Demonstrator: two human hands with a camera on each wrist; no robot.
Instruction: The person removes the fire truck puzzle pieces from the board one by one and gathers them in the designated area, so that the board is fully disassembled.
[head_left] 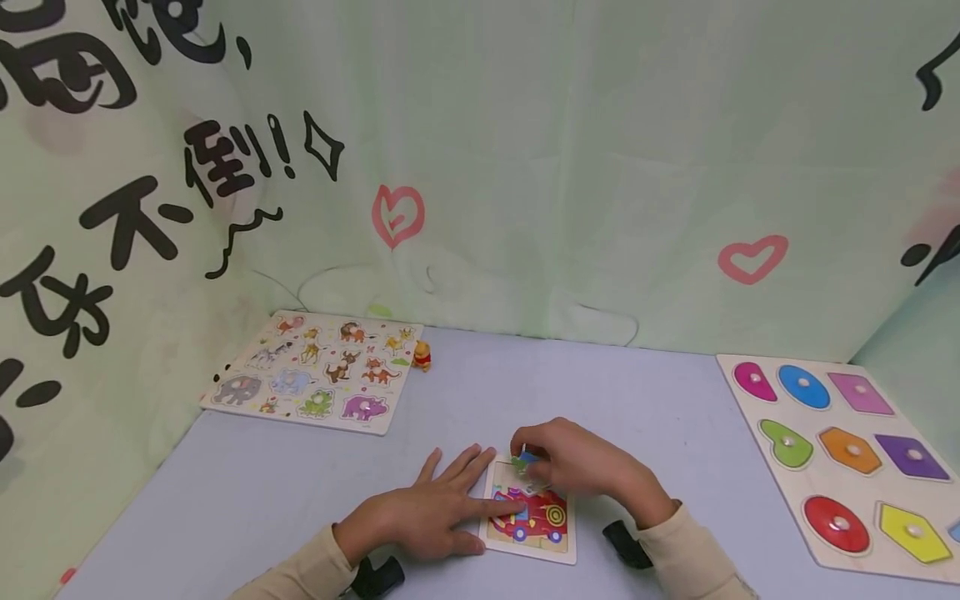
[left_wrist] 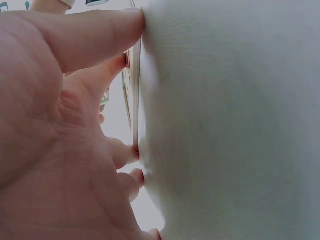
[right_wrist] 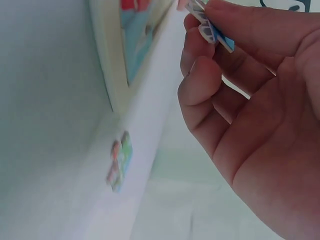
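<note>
A small jigsaw puzzle board (head_left: 532, 554) with a red vehicle picture lies on the table. My left hand (head_left: 427, 517) rests with fingers spread at its left edge, the index finger stretched across the picture. In the left wrist view, the thumb (left_wrist: 100, 37) is right at the board's edge. My right hand (head_left: 581, 458) is over the board's upper part and pinches a blue-and-green puzzle piece (right_wrist: 220, 37) between thumb and fingers. Another puzzle piece (right_wrist: 120, 162) lies on the table near the board in the right wrist view; the right hand hides it in the head view.
An animal peg puzzle (head_left: 318, 371) lies at the back left, with a small bear figure (head_left: 422, 357) at its right edge. On the right is a shape puzzle (head_left: 806, 433) with knobbed colored pieces. A curtain (head_left: 600, 167) with hearts and lettering hangs behind the table.
</note>
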